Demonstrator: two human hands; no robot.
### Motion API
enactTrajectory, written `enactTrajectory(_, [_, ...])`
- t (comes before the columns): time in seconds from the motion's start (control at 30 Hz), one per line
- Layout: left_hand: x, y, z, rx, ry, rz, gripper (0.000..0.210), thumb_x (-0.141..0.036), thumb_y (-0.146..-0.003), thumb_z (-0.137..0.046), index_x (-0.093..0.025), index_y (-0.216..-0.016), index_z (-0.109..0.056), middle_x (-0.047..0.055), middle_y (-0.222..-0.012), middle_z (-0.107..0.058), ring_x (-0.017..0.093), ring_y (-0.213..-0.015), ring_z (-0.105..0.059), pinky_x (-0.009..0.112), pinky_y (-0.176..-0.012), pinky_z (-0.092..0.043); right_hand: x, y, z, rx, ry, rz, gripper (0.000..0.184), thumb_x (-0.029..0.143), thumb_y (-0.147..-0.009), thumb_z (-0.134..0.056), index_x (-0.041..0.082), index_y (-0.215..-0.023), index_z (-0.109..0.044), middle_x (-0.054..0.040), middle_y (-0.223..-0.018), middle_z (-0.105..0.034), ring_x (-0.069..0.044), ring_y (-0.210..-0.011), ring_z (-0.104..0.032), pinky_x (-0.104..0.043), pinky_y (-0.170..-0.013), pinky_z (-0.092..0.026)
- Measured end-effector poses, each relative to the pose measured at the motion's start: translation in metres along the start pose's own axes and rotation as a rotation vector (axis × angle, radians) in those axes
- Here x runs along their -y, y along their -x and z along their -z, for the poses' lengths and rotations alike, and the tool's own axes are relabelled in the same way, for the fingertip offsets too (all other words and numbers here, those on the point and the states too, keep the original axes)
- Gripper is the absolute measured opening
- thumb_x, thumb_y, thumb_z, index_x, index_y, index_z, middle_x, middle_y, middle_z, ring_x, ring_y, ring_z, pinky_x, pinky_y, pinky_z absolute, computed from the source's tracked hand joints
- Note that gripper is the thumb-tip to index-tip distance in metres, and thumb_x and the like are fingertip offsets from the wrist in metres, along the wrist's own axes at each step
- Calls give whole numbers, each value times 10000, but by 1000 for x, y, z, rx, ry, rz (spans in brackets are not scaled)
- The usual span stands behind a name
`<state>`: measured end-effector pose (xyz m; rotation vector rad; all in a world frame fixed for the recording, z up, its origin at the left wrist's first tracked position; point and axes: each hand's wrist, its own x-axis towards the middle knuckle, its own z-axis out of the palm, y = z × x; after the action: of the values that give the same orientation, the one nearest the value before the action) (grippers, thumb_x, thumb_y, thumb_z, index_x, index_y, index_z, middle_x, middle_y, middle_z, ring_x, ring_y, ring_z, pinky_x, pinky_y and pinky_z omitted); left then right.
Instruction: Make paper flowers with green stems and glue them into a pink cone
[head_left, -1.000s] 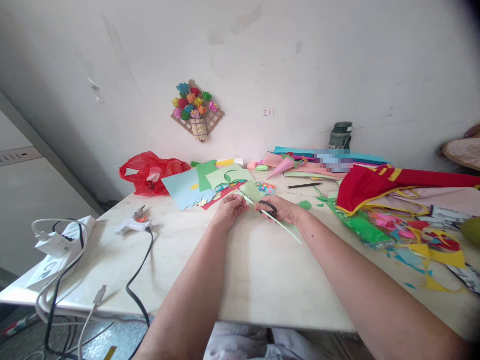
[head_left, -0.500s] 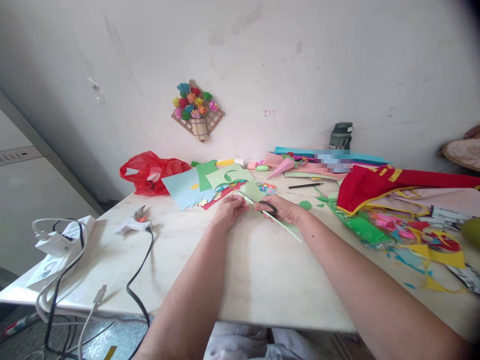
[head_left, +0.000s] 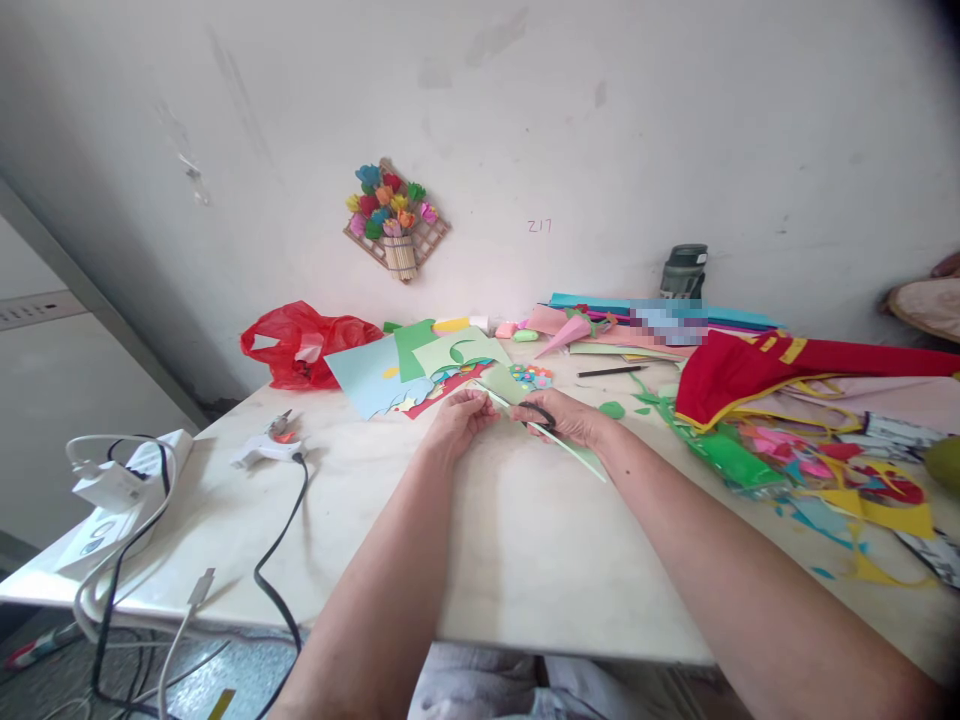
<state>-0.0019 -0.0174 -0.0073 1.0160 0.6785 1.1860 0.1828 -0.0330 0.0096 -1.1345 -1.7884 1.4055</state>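
Pale-green paper, one piece, is pinched in the closed fingertips of the left hand mid-table; the right hand curls round one pair of black-handled scissors beside it. One red bag and one glue gun lie left; one pencil and one dark bottle, right and far. Pink handwriting on the far wall looks like "217".

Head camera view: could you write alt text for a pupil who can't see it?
A person's right hand holds black-handled scissors while the left hand pinches a narrow pale green paper strip, above a pale table. Coloured paper sheets lie beyond the hands, bright scraps to the right and a white glue gun to the left.
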Motion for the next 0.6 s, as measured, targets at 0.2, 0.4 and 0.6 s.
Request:
enactTrajectory(0.2, [-1,1,0,2,11,12,138,-185,-648,-668,-119,-666,-549,22,-648,-570,112,-613,-552,258,-648,-484,-4,-2,1,23,-42,2,255,376,-652,-613,154,-704,-499,69,-456,-440,-45,-339,-359,-172,-330,-248])
enactTrajectory(0.4, [-2,2,0,42,12,23,141,-180,-645,-674,-120,-677,-551,21,-656,-567,106,-608,-547,252,-639,-480,-3,0,1,42,-36,8,274,406,-671,-598,150,-690,-504,60,-476,-458,-35,-337,-351,-166,-325,-234])
enactTrajectory(0.6, [0,1,2,104,-6,41,136,-185,-648,-677,-119,-679,-562,32,-660,-576,116,-625,-555,266,-658,-480,-2,2,1,56,-52,-9,296,433,-665,-599,161,-672,-484,59,-477,-458,-39,-339,-355,-174,-324,-230])
